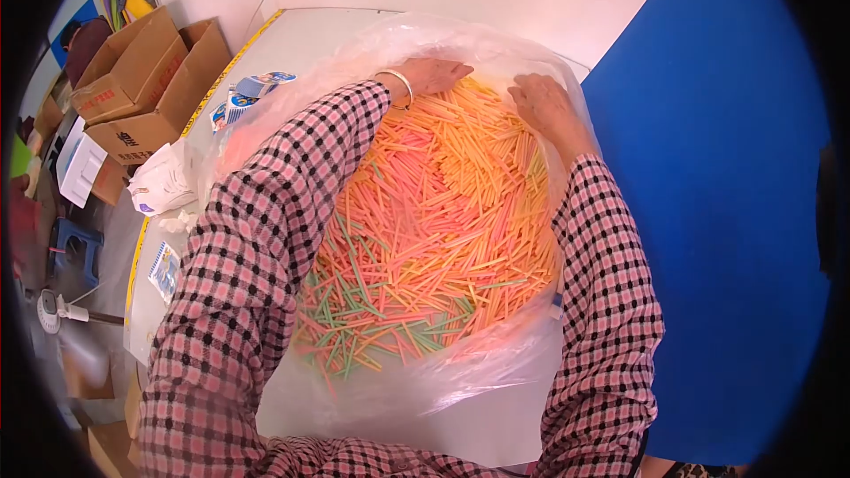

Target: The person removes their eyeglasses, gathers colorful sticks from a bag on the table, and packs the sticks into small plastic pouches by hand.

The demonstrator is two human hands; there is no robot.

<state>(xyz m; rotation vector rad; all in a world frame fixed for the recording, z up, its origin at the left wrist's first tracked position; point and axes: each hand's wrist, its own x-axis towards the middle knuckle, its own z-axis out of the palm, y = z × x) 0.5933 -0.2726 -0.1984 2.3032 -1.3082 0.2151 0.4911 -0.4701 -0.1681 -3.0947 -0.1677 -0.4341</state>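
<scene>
A large clear plastic bag (496,385) lies wide open on the table, full of thin coloured sticks (425,212). Orange ones lie mostly at the far side, pink in the middle, green at the near left. My left hand (429,77), with a white bangle at the wrist, reaches over the far rim of the heap, its fingers stretched to the right. Across a small gap, my right hand (551,111) rests at the far right edge of the heap against the bag's inner side, fingers slightly bent and apart. Neither hand visibly holds a stick.
Small printed packets (239,99) and a white plastic package (162,179) lie along the table's left side, by yellow edge tape (232,64). Beyond stand open cardboard boxes (146,93) and a blue stool (78,250). A blue panel (708,212) fills the right; a white wall is behind.
</scene>
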